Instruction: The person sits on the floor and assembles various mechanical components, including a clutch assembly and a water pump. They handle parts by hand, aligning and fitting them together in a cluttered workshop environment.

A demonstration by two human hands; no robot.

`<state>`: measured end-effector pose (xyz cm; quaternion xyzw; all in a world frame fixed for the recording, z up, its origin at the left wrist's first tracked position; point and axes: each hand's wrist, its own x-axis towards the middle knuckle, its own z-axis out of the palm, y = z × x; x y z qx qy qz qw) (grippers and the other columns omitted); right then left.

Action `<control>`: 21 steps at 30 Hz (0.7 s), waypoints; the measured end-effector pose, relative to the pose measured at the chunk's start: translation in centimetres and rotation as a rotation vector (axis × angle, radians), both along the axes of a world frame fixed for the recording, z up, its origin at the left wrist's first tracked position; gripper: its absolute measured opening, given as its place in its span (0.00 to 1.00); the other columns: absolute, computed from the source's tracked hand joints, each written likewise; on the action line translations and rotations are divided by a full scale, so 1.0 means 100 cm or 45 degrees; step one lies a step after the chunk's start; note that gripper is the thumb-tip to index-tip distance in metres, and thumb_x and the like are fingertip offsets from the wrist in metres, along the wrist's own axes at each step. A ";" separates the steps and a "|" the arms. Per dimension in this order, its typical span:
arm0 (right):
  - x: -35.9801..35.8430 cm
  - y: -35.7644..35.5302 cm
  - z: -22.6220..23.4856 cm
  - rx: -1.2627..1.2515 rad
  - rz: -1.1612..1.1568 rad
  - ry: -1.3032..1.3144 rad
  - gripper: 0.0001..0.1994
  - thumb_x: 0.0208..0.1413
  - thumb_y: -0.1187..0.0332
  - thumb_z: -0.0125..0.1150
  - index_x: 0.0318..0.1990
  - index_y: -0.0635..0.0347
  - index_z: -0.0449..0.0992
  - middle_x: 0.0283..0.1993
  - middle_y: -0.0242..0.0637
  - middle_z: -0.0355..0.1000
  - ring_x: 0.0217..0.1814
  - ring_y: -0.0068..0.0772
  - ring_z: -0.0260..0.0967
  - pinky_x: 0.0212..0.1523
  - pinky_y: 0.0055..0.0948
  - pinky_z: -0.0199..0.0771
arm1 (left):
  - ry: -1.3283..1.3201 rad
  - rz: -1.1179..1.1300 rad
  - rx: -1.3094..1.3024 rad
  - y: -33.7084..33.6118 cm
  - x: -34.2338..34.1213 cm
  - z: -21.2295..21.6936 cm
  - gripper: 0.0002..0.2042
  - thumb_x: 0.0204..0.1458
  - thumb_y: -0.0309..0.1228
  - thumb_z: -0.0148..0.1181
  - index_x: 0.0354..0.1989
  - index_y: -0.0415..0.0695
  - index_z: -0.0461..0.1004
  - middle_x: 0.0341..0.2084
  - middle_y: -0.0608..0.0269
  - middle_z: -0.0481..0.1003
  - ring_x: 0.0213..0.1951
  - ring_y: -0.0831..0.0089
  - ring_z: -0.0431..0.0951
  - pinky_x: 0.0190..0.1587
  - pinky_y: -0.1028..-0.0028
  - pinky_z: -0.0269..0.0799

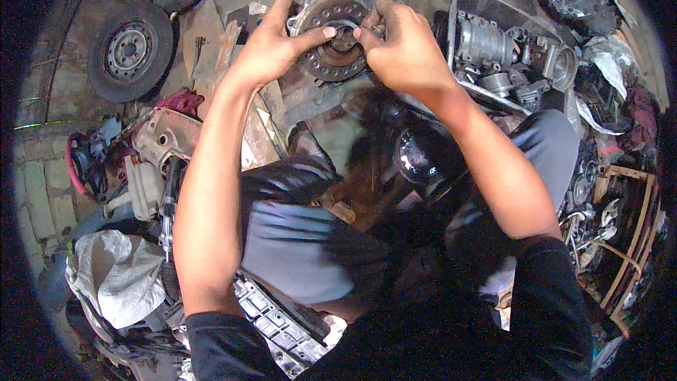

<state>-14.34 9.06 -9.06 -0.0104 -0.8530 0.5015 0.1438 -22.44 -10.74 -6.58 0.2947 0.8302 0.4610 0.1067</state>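
- While both of your hands are raised in front of you, your left hand (pixel 271 46) grips the left rim of the round rusty metal disc (pixel 331 39), fingers curled over its top edge and the thumb stretched toward its centre.
- Your right hand (pixel 403 46) is closed on the disc's right side, its fingertips pinched at the central hub (pixel 343 35), touching the left thumb there.
- The disc is held up off the ground, its face with a ring of small holes turned toward you; what the fingertips pinch at the hub is too small to tell.
- As a judgement, the work on the hub looks under way, not finished: both hands are engaged on the part and nothing has been set aside from it that you can see.
- Below your forearms, a dark glossy rounded part (pixel 421 155) rests by your knees.
- To your right, a metal tray (pixel 458 0) holds grey cast machine parts (pixel 493 42).
- To your left lie a wheel with tyre (pixel 130 49), wooden planks (pixel 211 35) and a crumpled grey cloth (pixel 116 275).
- Clutter crowds every side, so a spot to put the disc down is hard to find.
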 end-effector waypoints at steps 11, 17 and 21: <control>-0.005 0.004 0.000 0.096 -0.029 0.028 0.11 0.52 0.65 0.69 0.36 0.64 0.82 0.37 0.58 0.79 0.44 0.59 0.79 0.46 0.47 0.76 | -0.003 -0.005 -0.090 -0.002 -0.002 0.001 0.30 0.52 0.39 0.73 0.61 0.50 0.66 0.54 0.54 0.75 0.59 0.62 0.73 0.61 0.63 0.67; -0.007 0.029 0.013 0.167 0.215 -0.069 0.12 0.53 0.62 0.70 0.39 0.61 0.85 0.35 0.52 0.81 0.42 0.50 0.81 0.49 0.42 0.77 | 0.034 -0.034 -0.043 -0.005 0.001 0.002 0.29 0.53 0.40 0.72 0.62 0.52 0.65 0.54 0.53 0.75 0.58 0.62 0.73 0.61 0.62 0.68; 0.003 0.029 0.024 0.221 0.265 -0.118 0.12 0.53 0.64 0.68 0.40 0.62 0.86 0.36 0.52 0.81 0.42 0.50 0.81 0.49 0.39 0.77 | 0.072 -0.058 -0.053 -0.008 -0.008 -0.004 0.29 0.53 0.41 0.72 0.61 0.53 0.66 0.55 0.52 0.75 0.58 0.61 0.73 0.60 0.62 0.68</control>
